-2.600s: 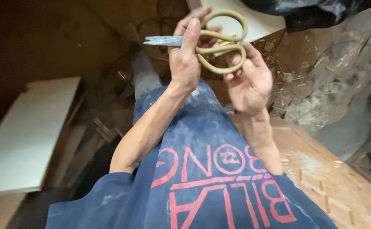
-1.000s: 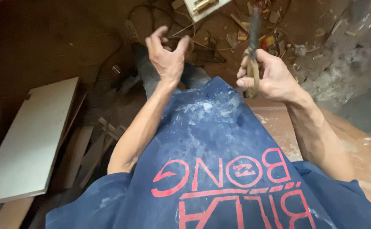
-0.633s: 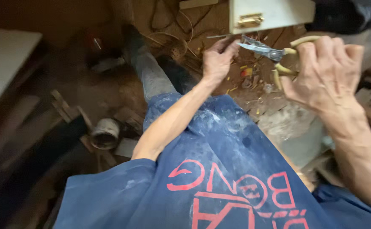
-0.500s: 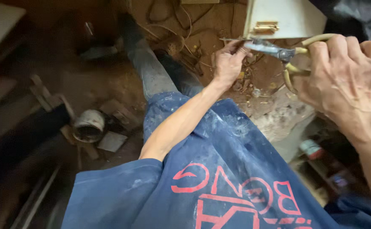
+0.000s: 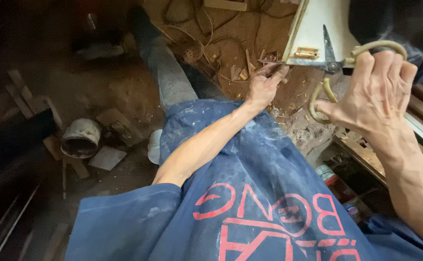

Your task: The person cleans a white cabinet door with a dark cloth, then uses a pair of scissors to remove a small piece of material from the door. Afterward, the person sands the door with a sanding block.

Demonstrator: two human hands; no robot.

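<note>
A: Since half a second ago the view has swung left and down: pale cabinet panel (image 5: 313, 29) now sits top right, and the scissors (image 5: 327, 60) have opened wider, one blade pointing up, the other running left.

B: Largest things first?

A: Blue apron (image 5: 250, 193) with red print fills the lower frame. Sawdust-covered floor (image 5: 124, 92) beyond it, wires and offcuts scattered. White pot (image 5: 81, 137) lying on its side at left, well apart from both hands.

B: Hands?

A: right hand (image 5: 376, 92) grips the scissors' looped tan handles, fingers through the upper loop, thumb hooked into the lower one. Clenched on them, blades spread. left hand (image 5: 264, 84) is stretched forward, fingertips touching the tip of the lower blade, pinched around something small there. Cannot tell what, too small and blurred.

B: Axis of the scissors?

A: Lower blade lies roughly horizontal, tip pointing left toward the left hand, pivot just left of the right hand. Upper blade stands near vertical against the panel. So the open mouth faces up-left, between both hands.

B: Which hand is nearer the cutting point?

A: Left one, it's at the blade tip. Right one is at the handle end, well right of it. Small brass hinge (image 5: 307, 52) on the panel sits just above the lower blade, inside the open angle.
</note>
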